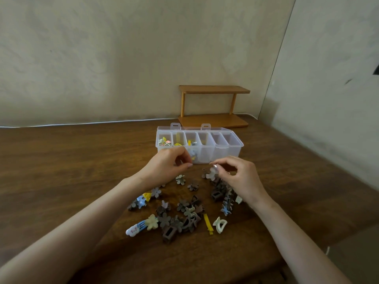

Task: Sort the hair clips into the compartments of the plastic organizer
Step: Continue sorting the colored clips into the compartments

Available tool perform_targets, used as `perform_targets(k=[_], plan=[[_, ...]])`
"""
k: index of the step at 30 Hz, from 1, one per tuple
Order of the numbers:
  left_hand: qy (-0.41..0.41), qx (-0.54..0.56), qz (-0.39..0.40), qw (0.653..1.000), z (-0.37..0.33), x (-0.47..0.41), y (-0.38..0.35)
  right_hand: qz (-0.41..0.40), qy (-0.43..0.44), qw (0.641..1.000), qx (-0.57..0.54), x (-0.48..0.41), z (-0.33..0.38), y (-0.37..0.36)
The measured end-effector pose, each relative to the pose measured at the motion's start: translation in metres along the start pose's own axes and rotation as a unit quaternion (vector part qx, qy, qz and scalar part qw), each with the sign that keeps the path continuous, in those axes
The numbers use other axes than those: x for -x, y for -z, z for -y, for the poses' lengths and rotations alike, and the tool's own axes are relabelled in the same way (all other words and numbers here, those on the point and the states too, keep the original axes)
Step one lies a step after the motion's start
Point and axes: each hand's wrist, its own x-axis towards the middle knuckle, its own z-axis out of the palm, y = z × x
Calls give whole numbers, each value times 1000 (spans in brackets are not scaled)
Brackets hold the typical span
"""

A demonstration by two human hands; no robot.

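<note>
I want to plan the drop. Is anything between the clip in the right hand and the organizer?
Nothing visible blocks it. The right hand pinches a cream clip just before the organizer, whose lid is open. The left hand stands only before the left compartments.

wooden shelf (pixel 214 90); brown table (pixel 82 160)

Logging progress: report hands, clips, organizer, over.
Left hand curled before clear plastic organizer, grip unclear. Right hand pinches beige flower-shaped hair clip. Pile of clips unsorted on wooden table. Nothing blocking.
</note>
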Motion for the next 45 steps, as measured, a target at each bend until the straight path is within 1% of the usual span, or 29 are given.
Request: perform_targets(k=[7,10,14,16,18,24,26,28,31,35,41,43,45], plan=[[11,-4,-2,1000,2,-1,6,-44,-35,998,-39,-5,-2,2],[20,-6,2,1000,4,-1,9,-69,-21,996,-43,-18,6,6],[33,-5,-9,999,8,0,12,-110,-16,993,-46,-57,19,-2],[37,-8,-11,999,10,0,12,-127,-8,991,-33,-79,22,-12],[37,-9,-13,999,12,0,14,-138,-8,990,2,-100,22,-24],[39,7,-29,999,12,-3,21,-83,-38,989,118,-121,16,-45],[37,7,-28,999,11,-3,21,-77,-54,985,145,-123,14,-47],[36,8,-27,999,9,-3,21,-48,-68,983,167,-124,12,-48],[37,6,-19,999,9,-3,20,-26,-63,979,194,-120,10,-43],[33,4,-12,999,10,-2,19,-49,-38,988,144,-107,7,-29],[29,-4,12,1000,6,0,15,-48,-19,996,78,-71,5,0],[30,-3,25,999,7,1,13,-41,-27,997,52,-55,4,13],[31,-5,42,999,8,1,12,-10,-50,998,44,-39,1,27]])
